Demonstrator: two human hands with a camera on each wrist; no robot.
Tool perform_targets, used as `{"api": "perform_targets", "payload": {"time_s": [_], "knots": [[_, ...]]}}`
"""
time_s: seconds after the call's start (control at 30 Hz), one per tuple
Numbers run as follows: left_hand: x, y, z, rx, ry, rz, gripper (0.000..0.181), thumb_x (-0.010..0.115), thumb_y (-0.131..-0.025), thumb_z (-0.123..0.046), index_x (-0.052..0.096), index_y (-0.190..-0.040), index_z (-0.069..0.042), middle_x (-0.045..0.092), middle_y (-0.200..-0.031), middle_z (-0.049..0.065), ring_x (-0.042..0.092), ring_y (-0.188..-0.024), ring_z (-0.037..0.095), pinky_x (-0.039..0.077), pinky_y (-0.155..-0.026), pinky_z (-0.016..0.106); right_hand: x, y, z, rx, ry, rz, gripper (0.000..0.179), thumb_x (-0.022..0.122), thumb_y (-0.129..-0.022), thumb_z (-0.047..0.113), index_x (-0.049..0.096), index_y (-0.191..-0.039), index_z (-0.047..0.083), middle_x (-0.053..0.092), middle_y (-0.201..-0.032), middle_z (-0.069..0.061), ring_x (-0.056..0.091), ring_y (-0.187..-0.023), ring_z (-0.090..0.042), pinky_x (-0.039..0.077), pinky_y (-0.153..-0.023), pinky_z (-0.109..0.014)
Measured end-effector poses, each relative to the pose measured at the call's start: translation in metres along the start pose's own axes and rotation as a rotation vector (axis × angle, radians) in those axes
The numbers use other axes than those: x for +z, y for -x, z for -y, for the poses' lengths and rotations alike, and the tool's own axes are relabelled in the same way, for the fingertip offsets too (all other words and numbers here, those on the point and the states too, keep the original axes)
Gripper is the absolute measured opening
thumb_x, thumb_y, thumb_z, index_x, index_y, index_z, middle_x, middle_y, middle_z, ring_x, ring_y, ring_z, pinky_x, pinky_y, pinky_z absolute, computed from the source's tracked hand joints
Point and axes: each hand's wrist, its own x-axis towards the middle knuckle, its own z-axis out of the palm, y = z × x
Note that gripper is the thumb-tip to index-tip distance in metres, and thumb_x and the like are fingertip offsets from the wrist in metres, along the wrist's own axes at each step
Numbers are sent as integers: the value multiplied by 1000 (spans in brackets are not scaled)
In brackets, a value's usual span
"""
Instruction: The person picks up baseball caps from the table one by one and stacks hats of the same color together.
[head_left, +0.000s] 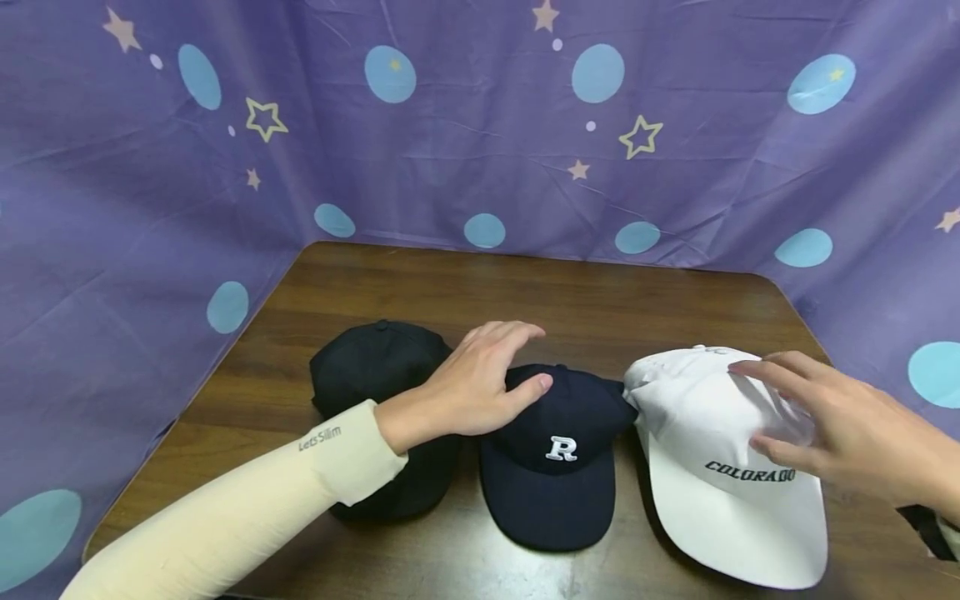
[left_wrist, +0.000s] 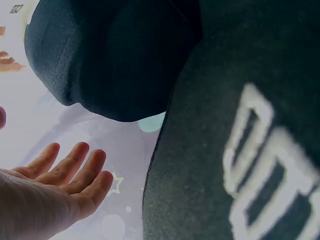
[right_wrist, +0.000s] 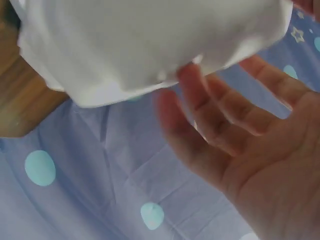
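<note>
Three baseball caps stand side by side on the table, brims toward me. On the left is a black cap, partly covered by my left forearm; the left wrist view shows white lettering on a dark cap up close. A navy cap with a white R sits in the middle. My left hand reaches over between these two, fingers extended and thumb apart, holding nothing. On the right is a white cap marked COLORADO. Loosely spread, my right hand is at its crown, fingertips right at the fabric.
A purple curtain with stars and blue dots hangs behind the table and along its sides. Wooden tabletop runs behind the caps to the far edge. The navy and white caps meet at their sides.
</note>
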Motion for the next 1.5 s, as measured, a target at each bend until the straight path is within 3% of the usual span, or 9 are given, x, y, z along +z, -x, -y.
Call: {"api": "perform_targets", "payload": {"time_s": [0.07, 0.17, 0.37, 0.5, 0.8, 0.97, 1.13, 1.3, 1.5], "knots": [[0, 0, 0, -2, 0, 2, 56, 58, -101, -44, 53, -145, -9, 55, -147, 5, 45, -139, 25, 29, -119, 47, 4, 3, 2, 28, 8, 35, 80, 90, -78, 33, 52, -147, 25, 56, -133, -2, 58, -108, -23, 53, -69, -46], [-1, 0, 0, -6, -1, -2, 56, 58, -100, -44, 53, -145, -10, 55, -147, 4, 45, -139, 24, 29, -119, 47, 8, 3, 7, 73, 19, 60, 82, 86, -81, 43, 48, -152, 24, 52, -141, -13, 53, -121, -37, 52, -70, -61], [-1, 0, 0, -5, 3, -5, 56, 59, -100, -44, 53, -144, -10, 55, -146, 4, 45, -139, 24, 29, -119, 47, 20, -5, 14, 59, 61, -14, 102, 83, -68, 71, 51, -148, 18, 58, -130, -16, 56, -111, -42, 51, -56, -59], [0, -1, 0, -5, 2, 0, 56, 59, -100, -44, 54, -144, -10, 56, -146, 4, 46, -139, 24, 29, -119, 47, 32, -7, 12, 46, 95, -38, 104, 83, -68, 72, 50, -150, 17, 59, -126, -20, 57, -103, -46, 48, -51, -57], [0, 0, 1, -8, -1, 6, 55, 59, -100, -43, 54, -143, -10, 56, -145, 3, 45, -139, 24, 29, -119, 46, 47, -9, 5, 75, 95, -36, 105, 85, -67, 69, 48, -151, 17, 57, -129, -26, 57, -101, -51, 45, -46, -55], [0, 0, 1, -6, -1, 7, 55, 60, -100, -43, 54, -144, -10, 56, -146, 4, 46, -139, 24, 30, -118, 47, 41, -11, 7, 102, 92, -43, 103, 82, -67, 73, 52, -148, 18, 59, -129, -24, 57, -102, -48, 48, -53, -60], [-2, 0, 1, -5, -3, 1, 56, 60, -100, -43, 54, -144, -10, 56, -145, 3, 46, -138, 24, 30, -118, 47, 27, -12, 8, 52, 95, -76, 103, 84, -63, 74, 57, -145, 18, 64, -122, -19, 58, -102, -42, 49, -69, -63], [-2, 1, 2, -11, -2, 0, 55, 60, -100, -43, 54, -144, -10, 56, -145, 3, 46, -138, 24, 30, -118, 47, 24, -11, 9, 10, 94, -62, 102, 84, -64, 73, 55, -146, 19, 63, -122, -15, 57, -106, -39, 49, -72, -62], [-3, 2, 4, -14, -5, -3, 55, 60, -100, -43, 53, -144, -10, 55, -146, 4, 46, -138, 25, 30, -118, 47, 24, -9, 10, 48, 83, -58, 107, 84, -60, 76, 56, -145, 17, 61, -126, -19, 56, -106, -42, 47, -74, -64]]}}
